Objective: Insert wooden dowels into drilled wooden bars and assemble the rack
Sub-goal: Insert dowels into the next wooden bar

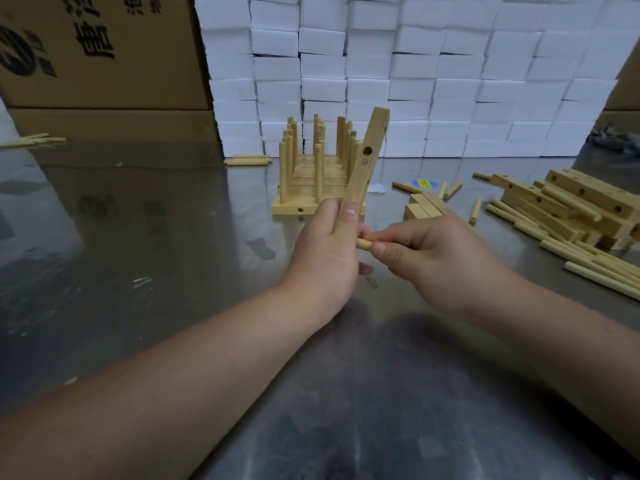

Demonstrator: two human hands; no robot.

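Grips a drilled wooden bar point(367, 157) in the left hand point(327, 244), thumb laid flat up the near face, fingers curled behind. Holds it by the lower end only, leaving most of the length bare above the fist. Stands it close to upright over the middle of the steel bench point(156, 254), long axis leaning right and away at the top, one dark hole facing right about halfway up. Pinches a short wooden dowel point(363, 243) in the right hand point(429, 254) between thumb and curled forefinger, just below and right of the bar's gripped end. Points the dowel's bare tip left, near level, at the left fingers; cannot tell whether touching the bar or entering a hole. Behind the hands, toward the far edge: a part-built rack point(294, 205) with three rows of upright dowels. Along the right edge: a heap of drilled bars point(585, 194) and loose dowels point(602, 279). At the far left corner: a cardboard box point(104, 64), beside a wall of white foam blocks point(450, 64).
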